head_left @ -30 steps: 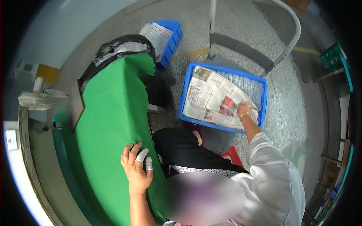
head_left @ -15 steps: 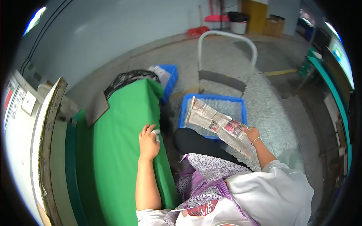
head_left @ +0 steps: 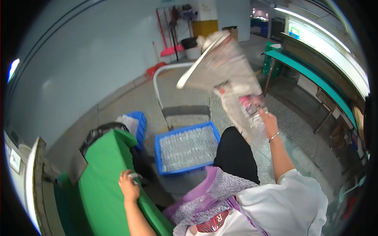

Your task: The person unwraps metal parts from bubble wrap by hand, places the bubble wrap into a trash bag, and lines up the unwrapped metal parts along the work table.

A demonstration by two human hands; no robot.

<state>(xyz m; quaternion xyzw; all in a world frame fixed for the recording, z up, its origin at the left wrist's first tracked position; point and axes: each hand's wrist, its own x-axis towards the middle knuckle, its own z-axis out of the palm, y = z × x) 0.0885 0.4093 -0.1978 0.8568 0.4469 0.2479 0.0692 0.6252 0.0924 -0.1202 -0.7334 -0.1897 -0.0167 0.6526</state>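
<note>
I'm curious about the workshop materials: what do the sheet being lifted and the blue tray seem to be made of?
The sheet in the right hand looks like matte newspaper, judging by its print and creases. The blue tray is probably smooth molded plastic, given its even color and rigid rim.

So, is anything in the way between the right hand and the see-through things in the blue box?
Yes, partly. The black-trousered knee sticks up between the right hand and the blue crate. That hand also holds a newspaper. Nothing visible covers the clear pieces from above.
</note>
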